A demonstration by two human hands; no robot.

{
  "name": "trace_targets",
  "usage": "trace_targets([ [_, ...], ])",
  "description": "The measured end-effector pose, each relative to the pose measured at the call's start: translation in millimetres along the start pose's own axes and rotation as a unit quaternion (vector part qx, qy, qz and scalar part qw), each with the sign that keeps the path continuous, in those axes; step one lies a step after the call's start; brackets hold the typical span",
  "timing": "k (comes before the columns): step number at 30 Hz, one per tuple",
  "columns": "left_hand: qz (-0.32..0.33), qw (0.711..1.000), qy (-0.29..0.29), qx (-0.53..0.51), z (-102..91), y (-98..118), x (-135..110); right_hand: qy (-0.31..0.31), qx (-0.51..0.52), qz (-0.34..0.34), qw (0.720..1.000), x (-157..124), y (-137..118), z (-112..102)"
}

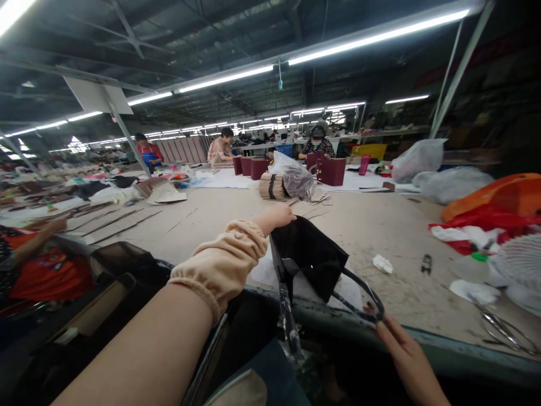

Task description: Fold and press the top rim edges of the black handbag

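A black handbag (310, 248) lies tilted at the near edge of the worktable, over white paper (355, 287). My left hand (276, 219) reaches across, its fingers closed on the bag's far upper edge. At the lower right, my right hand (397, 335) grips the bag's looped handle (372, 290), which is stretched away from the body. A second handle (288, 321), wrapped in clear plastic, hangs below the table edge. The fingertips of my left hand are partly hidden.
To the right lie small nippers (426, 264), a crumpled white scrap (382, 263), scissors (501, 327) and a white fan (519, 265). Bundled boards (273, 186) and dark red boxes (332, 170) stand farther back. Co-workers (222, 148) sit across; another person's arm (40, 237) is at left.
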State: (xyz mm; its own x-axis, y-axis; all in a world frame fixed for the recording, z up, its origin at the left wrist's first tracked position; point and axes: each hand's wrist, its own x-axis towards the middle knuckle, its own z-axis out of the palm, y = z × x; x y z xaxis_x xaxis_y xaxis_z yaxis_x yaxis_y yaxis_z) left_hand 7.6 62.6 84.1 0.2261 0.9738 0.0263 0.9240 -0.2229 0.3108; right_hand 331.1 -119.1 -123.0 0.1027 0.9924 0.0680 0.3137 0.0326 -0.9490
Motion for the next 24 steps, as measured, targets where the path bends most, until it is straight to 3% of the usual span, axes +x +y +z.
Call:
trace_targets([
  [3,0.019,0.996,-0.064,-0.055,-15.4,-10,-5,-0.005,-0.033,0.041,0.999,2,-4,5],
  [6,0.044,0.984,-0.118,-0.127,-26.3,-25,-16,-0.002,-0.036,0.033,0.999,7,-7,7],
  [9,0.060,0.940,-0.172,-0.289,-31.3,-37,-27,0.001,-0.071,0.012,0.997,9,-9,11],
  [11,0.067,0.905,-0.151,-0.393,-33.6,-42,-32,0.015,-0.106,0.006,0.994,9,-7,13],
  [12,0.062,0.904,-0.120,-0.406,-34.7,-44,-33,0.026,-0.121,0.005,0.992,10,-6,15],
  [14,0.022,0.929,-0.063,-0.363,-35.7,-45,-35,0.041,-0.138,0.002,0.990,12,-1,16],
  [17,-0.065,0.968,-0.057,-0.235,-31.2,-43,-37,0.049,-0.143,-0.008,0.989,15,4,15],
  [24,-0.086,0.987,-0.043,-0.125,-8.7,-34,-37,0.041,-0.144,-0.019,0.989,19,1,13],
])
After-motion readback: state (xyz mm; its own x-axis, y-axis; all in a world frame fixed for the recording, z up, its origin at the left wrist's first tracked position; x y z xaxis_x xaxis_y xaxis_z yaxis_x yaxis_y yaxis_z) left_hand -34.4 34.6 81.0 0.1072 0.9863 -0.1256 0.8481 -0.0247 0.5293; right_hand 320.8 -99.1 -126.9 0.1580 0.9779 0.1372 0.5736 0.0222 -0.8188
